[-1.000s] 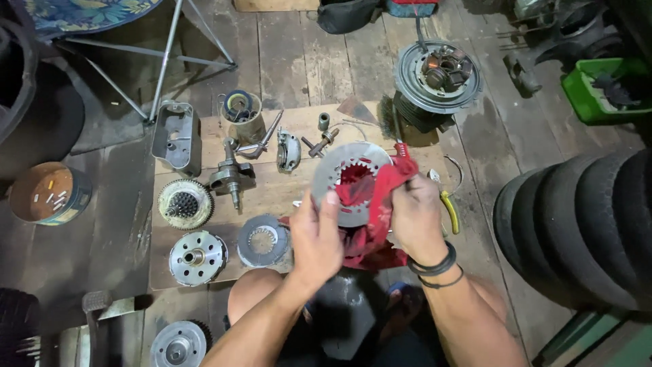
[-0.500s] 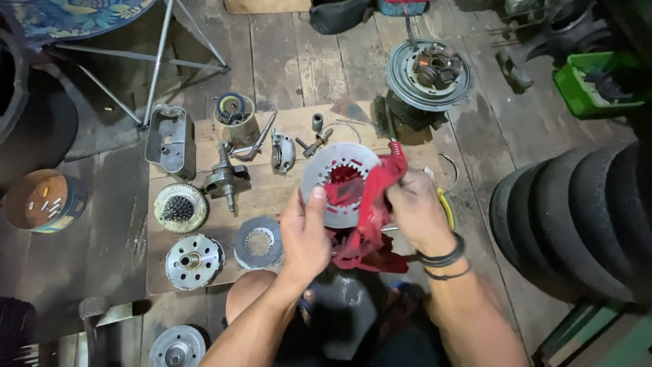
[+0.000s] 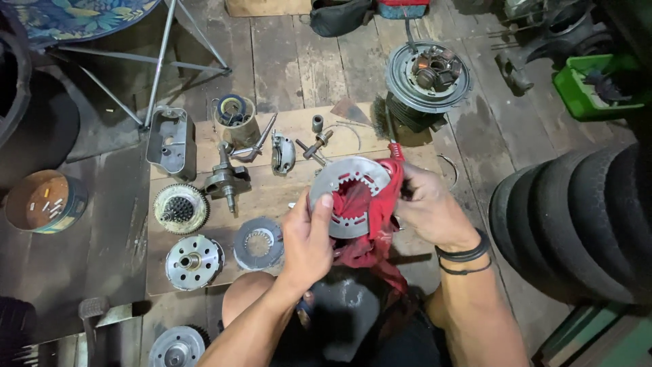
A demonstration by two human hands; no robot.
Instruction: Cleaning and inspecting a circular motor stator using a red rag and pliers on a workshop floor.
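Flat grey steel ring plate with a toothed inner edge [image 3: 343,194], held tilted above the near edge of the pale wooden board [image 3: 272,200], centre of view. Surface dull, smooth, punched with small holes near the rim. Left hand [image 3: 307,238] closed on the plate's lower left edge, thumb laid on its face. Right hand [image 3: 428,207] closed on a crumpled red cloth [image 3: 370,231], pressed to the plate's right side; cloth showing through the central opening and hanging in folds below.

On the board, left of the hands: dark friction disc with a toothed bore [image 3: 259,242], just beside the left hand; round machined hub with bolt heads [image 3: 194,261]; toothed clutch basket [image 3: 180,208]; steel crankshaft [image 3: 225,180], upright; small grey cast cover [image 3: 282,152]; short shaft with a collar [image 3: 314,145]; tan cylinder with a blue ring inside [image 3: 236,120].

Off the board: grey cast housing [image 3: 170,141] at its left edge; finned engine block with copper windings on top [image 3: 424,78] beyond the far right corner; round tin holding small pieces [image 3: 44,201] far left; stack of black rubber tyres [image 3: 577,217] close to the right forearm; green plastic tray [image 3: 591,85] top right. Floor of worn, dark wooden planks [image 3: 102,224]. Nothing lying between the plate and the camera; cloth covering the plate's right edge
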